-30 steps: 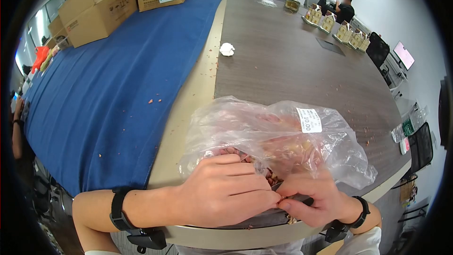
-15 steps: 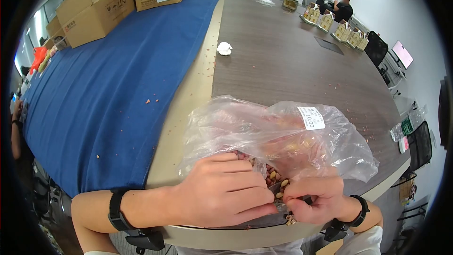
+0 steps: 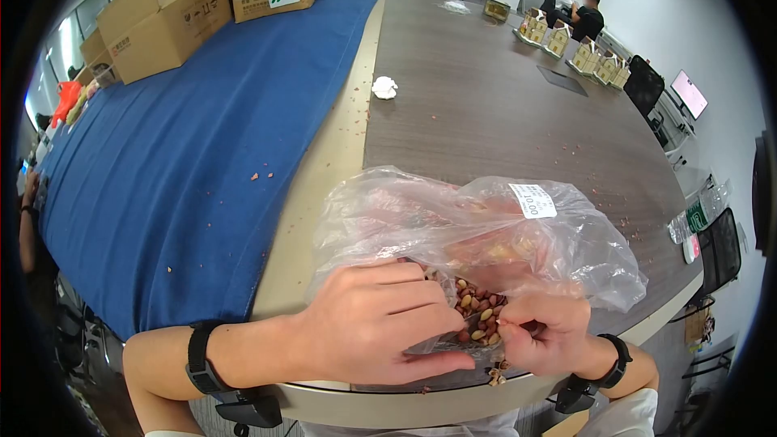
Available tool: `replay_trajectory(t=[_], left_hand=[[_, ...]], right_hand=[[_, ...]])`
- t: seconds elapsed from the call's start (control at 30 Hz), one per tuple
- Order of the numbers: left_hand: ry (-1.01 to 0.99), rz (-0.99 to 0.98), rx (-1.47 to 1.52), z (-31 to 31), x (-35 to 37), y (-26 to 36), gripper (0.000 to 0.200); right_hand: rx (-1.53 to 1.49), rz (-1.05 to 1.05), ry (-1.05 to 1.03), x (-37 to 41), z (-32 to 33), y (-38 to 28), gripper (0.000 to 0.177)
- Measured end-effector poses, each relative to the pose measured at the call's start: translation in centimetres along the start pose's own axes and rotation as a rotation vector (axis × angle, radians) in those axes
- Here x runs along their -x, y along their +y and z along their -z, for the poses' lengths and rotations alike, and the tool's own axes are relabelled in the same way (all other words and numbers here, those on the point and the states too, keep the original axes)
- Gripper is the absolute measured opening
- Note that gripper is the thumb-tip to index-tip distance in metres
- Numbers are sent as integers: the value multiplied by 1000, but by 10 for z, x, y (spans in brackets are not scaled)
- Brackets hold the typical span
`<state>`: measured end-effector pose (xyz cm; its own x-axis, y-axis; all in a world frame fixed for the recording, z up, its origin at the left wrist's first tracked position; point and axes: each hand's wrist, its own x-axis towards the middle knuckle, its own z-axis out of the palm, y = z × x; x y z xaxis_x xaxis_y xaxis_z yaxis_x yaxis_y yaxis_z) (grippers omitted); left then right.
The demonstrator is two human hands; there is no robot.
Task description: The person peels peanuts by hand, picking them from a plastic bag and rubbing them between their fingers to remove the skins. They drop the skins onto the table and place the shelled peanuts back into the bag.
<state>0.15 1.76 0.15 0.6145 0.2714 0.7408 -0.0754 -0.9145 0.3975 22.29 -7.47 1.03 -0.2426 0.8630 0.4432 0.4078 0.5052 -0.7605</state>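
Peanuts (image 3: 479,311) in plastic bag (image 3: 477,226) at near edge of surface (image 3: 486,113). Left hand (image 3: 372,328) fingers curled, gripping bag mouth open. Right hand (image 3: 542,336) fingers pinched narrow among nuts, likely picking; loose film needs steady hold.

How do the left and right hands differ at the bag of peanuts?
The left hand is spread, fingers stretched across the bag, gripping its plastic; the right hand is curled tight, fingertips pinched beside the peanuts. The left hand covers more of the bag's mouth than the right hand. Both wear black wristbands and meet at the opening.
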Motion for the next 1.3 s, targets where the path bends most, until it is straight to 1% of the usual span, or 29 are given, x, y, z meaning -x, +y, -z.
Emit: replay_trajectory(t=[0.17, 0.27, 0.33, 0.43, 0.57, 0.63, 0.77, 0.83, 0.87, 0.97, 1.03, 1.07, 1.13, 1.23, 1.3], left_hand=[[9, 49, 8, -2, 2, -1, 31], [-9, 63, -18, 0, 2, -1, 30], [-13, 79, -8, -2, 3, -1, 28], [-50, 101, -27, -1, 2, -1, 27], [-60, 127, -50, 0, 1, -1, 28], [-59, 156, -39, -1, 0, -1, 29], [-28, 154, -44, -3, 2, -3, 29], [-41, 154, -57, -4, 3, -4, 28], [-38, 160, -54, -4, 4, -4, 28], [-32, 163, -44, -4, 4, -4, 27], [-18, 146, -45, -5, 4, -5, 25], [-14, 150, -43, -5, 4, -4, 25], [-37, 161, -41, -4, 3, -4, 24], [-43, 163, -39, -6, 4, -5, 23], [-36, 174, -37, -7, 5, -5, 22]], right_hand=[[33, 12, -26, -3, 3, 4, 10], [58, -16, -8, -3, 1, 5, 10], [-22, -9, 55, 0, -3, 11, 12], [36, 43, 33, -5, -2, 11, 12], [43, 48, 13, -9, 2, 7, 13], [13, 34, 21, -9, 3, 8, 11], [26, 22, 53, -12, 4, 6, 8], [15, -6, 6, -10, 8, 5, 15], [14, -10, 1, -9, 7, 7, 15], [7, 22, 27, -7, 7, 12, 20], [-4, -4, 98, -6, 7, 11, 22], [-3, -7, 94, -5, 7, 12, 22], [-83, 35, 150, -4, 7, 15, 26], [-72, 85, 182, -3, 8, 18, 26], [-105, 52, 168, -2, 12, 17, 25]])
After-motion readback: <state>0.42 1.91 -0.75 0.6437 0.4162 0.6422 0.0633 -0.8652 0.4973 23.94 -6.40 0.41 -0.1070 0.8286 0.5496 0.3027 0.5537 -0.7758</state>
